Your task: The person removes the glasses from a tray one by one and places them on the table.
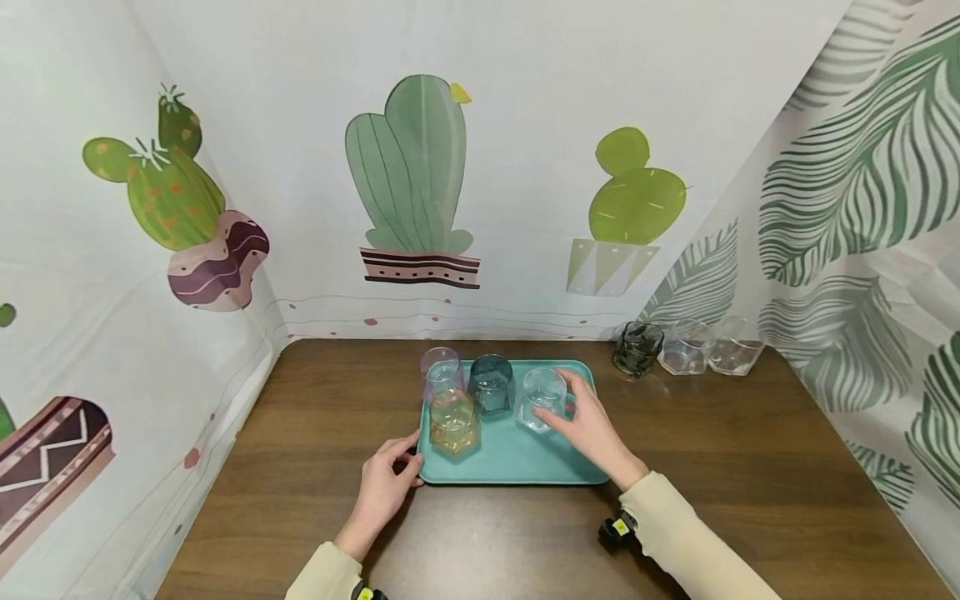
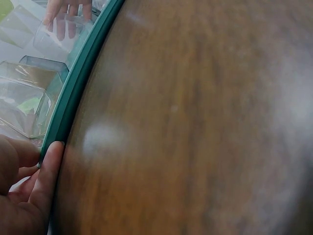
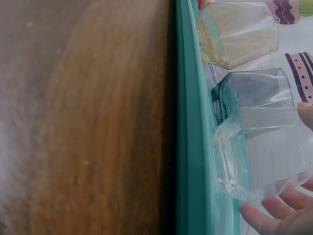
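A turquoise tray lies on the wooden table. My left hand is at its front left corner, and in the left wrist view the thumb and fingertips pinch the rim. My right hand holds a clear glass at the tray's right side, thumb and fingers on opposite sides of it. In the right wrist view this glass stands upright or nearly so; whether its base touches the tray I cannot tell. Left of it are a blue-grey glass, an amber glass and a pinkish glass.
At the back right of the table stand a dark grey glass and two clear glasses, one nearer and one at the far right. A cloth printed with cacti and leaves hangs behind and beside the table.
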Available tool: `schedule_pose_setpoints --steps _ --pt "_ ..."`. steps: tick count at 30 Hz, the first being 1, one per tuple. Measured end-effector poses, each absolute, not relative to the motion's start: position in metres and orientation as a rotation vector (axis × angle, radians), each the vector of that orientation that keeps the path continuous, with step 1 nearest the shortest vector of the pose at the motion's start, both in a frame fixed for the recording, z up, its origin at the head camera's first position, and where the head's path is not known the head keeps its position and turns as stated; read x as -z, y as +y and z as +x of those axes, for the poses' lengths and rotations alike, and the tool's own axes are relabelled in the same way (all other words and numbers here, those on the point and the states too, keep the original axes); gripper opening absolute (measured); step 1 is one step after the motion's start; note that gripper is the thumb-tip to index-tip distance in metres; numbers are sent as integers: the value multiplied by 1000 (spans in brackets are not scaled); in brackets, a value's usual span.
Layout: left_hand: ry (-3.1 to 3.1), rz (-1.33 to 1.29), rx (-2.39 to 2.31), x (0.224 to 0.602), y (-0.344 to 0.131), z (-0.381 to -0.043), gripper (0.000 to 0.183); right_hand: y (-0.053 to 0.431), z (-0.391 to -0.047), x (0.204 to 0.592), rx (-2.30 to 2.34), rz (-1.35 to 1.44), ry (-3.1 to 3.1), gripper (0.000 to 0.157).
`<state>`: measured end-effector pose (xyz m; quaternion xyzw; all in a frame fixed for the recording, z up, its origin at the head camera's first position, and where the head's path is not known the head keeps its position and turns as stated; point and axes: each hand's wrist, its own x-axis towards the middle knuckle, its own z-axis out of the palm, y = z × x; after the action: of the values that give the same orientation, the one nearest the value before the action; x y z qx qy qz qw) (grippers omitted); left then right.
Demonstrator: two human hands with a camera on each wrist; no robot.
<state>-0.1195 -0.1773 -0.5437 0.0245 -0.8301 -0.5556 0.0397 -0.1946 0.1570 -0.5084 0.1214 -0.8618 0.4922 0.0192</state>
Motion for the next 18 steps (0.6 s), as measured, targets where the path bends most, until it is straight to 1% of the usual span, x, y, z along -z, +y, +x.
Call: schedule_pose_setpoints --steps 9,18 --pt "-2535 86 1727 545 -177 -120 42 160 -189 510 -1545 337 -2642 76" --pt "-2535 86 1716 547 -177 -121 42 176 -177 510 -1521 330 -2609 72"
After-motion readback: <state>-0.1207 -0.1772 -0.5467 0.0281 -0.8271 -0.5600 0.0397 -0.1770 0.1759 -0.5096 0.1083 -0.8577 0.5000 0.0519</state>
